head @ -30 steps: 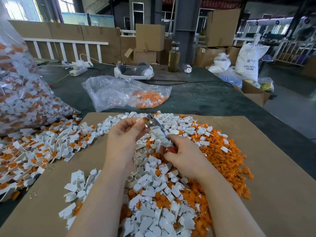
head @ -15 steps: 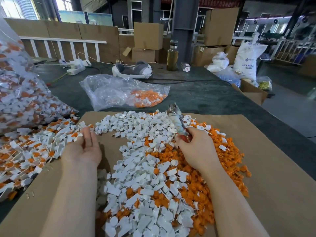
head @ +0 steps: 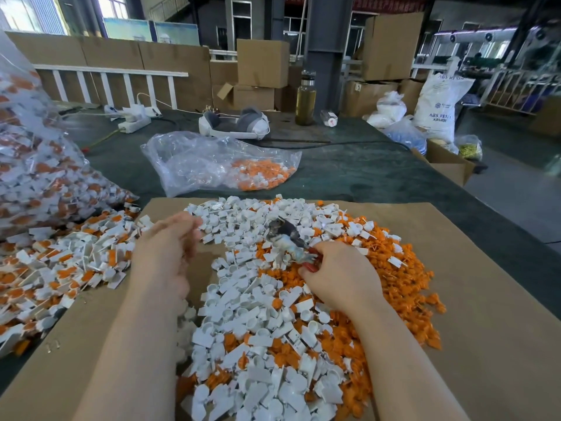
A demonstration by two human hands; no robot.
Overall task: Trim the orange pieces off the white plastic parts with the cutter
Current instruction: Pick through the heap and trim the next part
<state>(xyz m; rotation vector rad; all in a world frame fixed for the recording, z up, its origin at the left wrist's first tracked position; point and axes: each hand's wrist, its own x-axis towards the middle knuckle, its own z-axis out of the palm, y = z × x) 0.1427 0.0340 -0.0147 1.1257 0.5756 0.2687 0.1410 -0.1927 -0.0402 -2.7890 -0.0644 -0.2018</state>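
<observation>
While the right hand (head: 340,278) grips the grimy, red-handled cutter (head: 288,238), the blurred left hand (head: 165,253) hangs loosely curled.

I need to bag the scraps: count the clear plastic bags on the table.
2. One bag lies mid-table beyond the cardboard, with orange pieces inside. A fuller bag of untrimmed parts stands at the left edge. Others may be out of frame.

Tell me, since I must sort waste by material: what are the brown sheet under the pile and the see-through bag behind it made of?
Flat brown sheet: looks like matte cardboard, uniform kraft colour. Crinkled see-through bag: seemingly thin glossy plastic film, wrinkled, with glints.
</observation>
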